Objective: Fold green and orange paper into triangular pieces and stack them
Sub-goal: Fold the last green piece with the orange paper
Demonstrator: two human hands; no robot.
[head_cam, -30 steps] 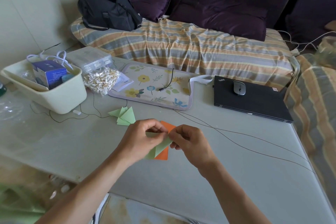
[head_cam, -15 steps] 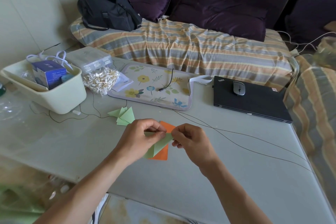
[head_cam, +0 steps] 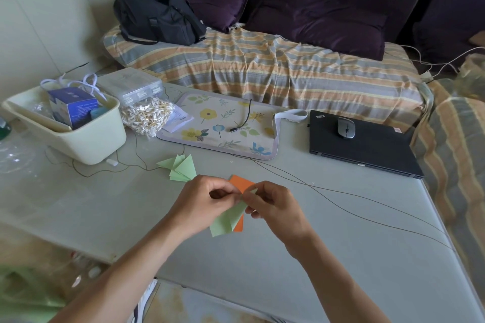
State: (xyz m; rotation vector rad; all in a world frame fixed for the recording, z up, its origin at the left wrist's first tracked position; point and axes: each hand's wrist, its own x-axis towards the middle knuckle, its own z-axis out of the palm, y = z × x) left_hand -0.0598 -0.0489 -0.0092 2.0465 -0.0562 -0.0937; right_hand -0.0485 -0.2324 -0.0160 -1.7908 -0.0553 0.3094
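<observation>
Green paper [head_cam: 227,220], creased flat, sits at frame centre, pinched by curled fingers of left hand [head_cam: 207,204] and right hand [head_cam: 273,207] above orange paper [head_cam: 241,183] on the glossy counter [head_cam: 341,257].

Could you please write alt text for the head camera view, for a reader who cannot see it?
Both hands, left hand and right hand, pinch a green paper over an orange sheet on a grey table. Folded green triangles lie behind.
</observation>
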